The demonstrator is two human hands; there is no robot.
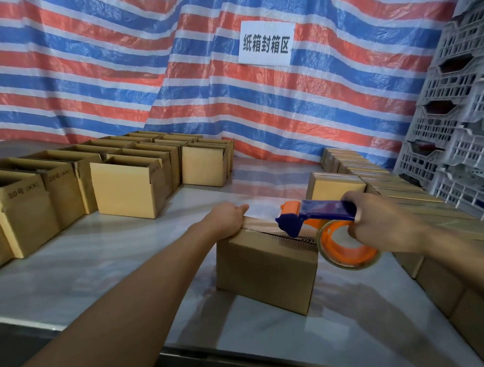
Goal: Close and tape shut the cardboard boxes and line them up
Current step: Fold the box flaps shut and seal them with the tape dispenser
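Observation:
A closed cardboard box [265,268] stands in the middle of the table. My left hand [227,219] grips its top left edge. My right hand [378,227] holds a blue and orange tape dispenser [317,215] by its handle, with the dispenser's front end pressed on the box's top seam. A clear tape roll [347,245] hangs at the box's right side. Several open boxes [128,185] stand in rows on the left. A line of closed boxes [389,191] runs along the right side.
The steel table [118,275] has a front edge near the bottom of the view. Stacked grey plastic crates [463,110] stand at the right. A striped tarp [129,65] with a white paper sign [266,43] hangs behind.

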